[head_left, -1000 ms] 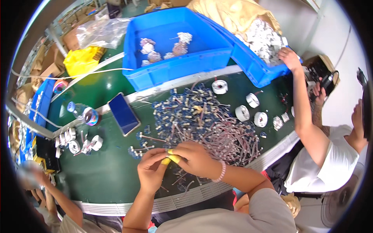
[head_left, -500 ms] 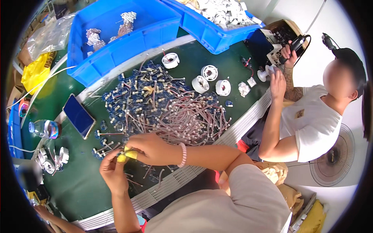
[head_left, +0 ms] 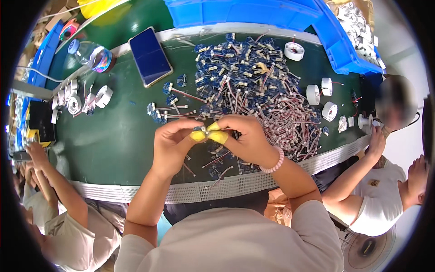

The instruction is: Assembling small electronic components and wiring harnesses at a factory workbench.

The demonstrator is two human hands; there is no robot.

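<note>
My left hand (head_left: 171, 147) and my right hand (head_left: 248, 138) meet over the near part of the green worktable, fingertips pinched together. Yellow coverings wrap some fingertips on both. Between them sits a small circuit board (head_left: 202, 129), mostly hidden by the left fingers. A pale connector seems to be in my right fingers, but its cable is largely hidden. Just beyond my hands lies a heap of blue circuit boards (head_left: 217, 68). Red-and-white cables with white plugs (head_left: 290, 122) pile up beside it on the right. A few boards with cables attached (head_left: 174, 102) lie left of the heap.
A phone (head_left: 151, 56) and a plastic bottle (head_left: 93, 55) lie at the far left. White round housings (head_left: 313, 94) stand at the right, others (head_left: 103, 96) at the left. Blue bins (head_left: 244, 13) line the back. Co-workers sit on both sides; a perforated white strip (head_left: 217, 192) edges the table.
My view has swung right and lower, so the heap sits further right and the left co-worker shows more. My two hands stay pinched together at the small board.
</note>
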